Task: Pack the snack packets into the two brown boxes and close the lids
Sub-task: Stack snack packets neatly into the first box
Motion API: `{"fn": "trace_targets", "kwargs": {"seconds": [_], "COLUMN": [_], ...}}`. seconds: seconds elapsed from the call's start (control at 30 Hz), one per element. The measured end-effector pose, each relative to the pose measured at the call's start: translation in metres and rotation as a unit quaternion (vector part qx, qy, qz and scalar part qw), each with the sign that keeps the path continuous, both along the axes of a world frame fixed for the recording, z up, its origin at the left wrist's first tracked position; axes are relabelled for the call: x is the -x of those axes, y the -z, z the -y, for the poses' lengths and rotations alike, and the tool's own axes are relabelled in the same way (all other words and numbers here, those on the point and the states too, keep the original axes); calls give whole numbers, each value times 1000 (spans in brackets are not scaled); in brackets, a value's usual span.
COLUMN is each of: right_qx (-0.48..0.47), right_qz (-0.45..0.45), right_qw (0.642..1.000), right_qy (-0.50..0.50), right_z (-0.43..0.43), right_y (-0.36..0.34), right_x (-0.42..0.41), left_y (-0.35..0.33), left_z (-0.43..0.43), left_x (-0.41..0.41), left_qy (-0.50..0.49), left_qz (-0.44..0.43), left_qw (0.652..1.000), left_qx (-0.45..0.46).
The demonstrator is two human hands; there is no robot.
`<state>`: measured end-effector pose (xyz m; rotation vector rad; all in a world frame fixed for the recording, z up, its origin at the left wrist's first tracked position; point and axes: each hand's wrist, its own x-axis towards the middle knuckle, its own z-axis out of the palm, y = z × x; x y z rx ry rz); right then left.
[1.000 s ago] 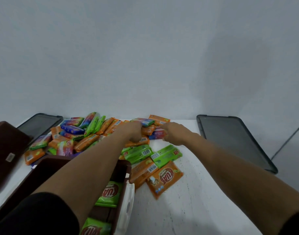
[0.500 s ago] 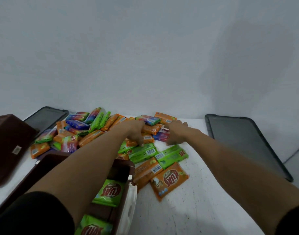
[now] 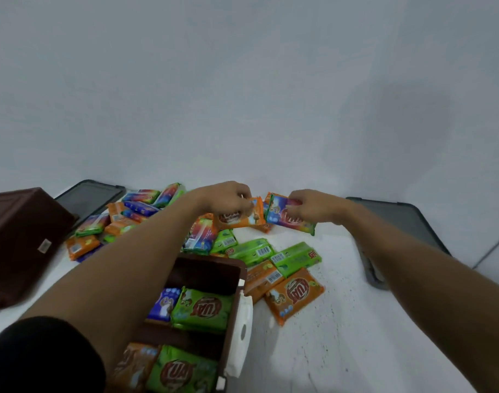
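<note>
The left grip (image 3: 228, 201) pinches a flat orange foil snack packet (image 3: 241, 217) above the heap. Just to its right, the right grip (image 3: 313, 207) holds a rainbow-coloured foil snack packet (image 3: 289, 221) by its upper edge, and the two packets nearly touch. Below both grips, loose green packets (image 3: 252, 251) lie on the speckled white desk (image 3: 341, 321). Nearer the person than the left grip, partly under that forearm, an open brown plastic box (image 3: 208, 272) holds green, blue and orange packets. Well left of the left grip stands a second brown plastic box (image 3: 24, 236), with a dark grey flat lid (image 3: 87, 198) behind it. Another dark grey lid (image 3: 404, 219) lies right of the right grip.
</note>
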<state>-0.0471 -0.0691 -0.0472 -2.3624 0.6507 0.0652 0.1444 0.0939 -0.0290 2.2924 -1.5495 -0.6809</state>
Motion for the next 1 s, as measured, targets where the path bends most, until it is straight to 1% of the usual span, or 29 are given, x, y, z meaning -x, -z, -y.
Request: {"fn": "trace_targets", "kwargs": {"seconds": [0.1, 0.23, 0.37, 0.53, 0.63, 0.7, 0.87, 1.0], "right_qx": [-73, -102, -126, -173, -131, -104, -100, -97], "right_qz": [34, 45, 13, -50, -64, -67, -93, -108], "right_qw": [997, 994, 990, 976, 982, 986, 986, 987], "right_qy": [-5, -18, -54, -120, -122, -111, -93, -63], "right_z": [-17, -48, -82, -132, -165, -185, -228, -251], "right_y": [-20, -42, -55, -63, -59, -56, -48, -35], "right_x": [8, 9, 9, 9, 3, -1, -6, -13], "left_y": [-19, -39, -52, -62, -58, -52, -29, -9], "left_z": [-20, -52, -89, -140, -169, -186, -218, -234], "left_x": [1, -1, -8, -20, -24, -25, -31, -40], "left_qy": [9, 36, 75, 131, 161, 159, 137, 134], "left_qz": [-63, -124, -149, -196, -215, -218, -190, -192], "left_qw": [998, 992, 986, 968, 955, 954, 963, 962], "left_qx": [12, 4, -14, -89, -122, -131, -130, -138]}}
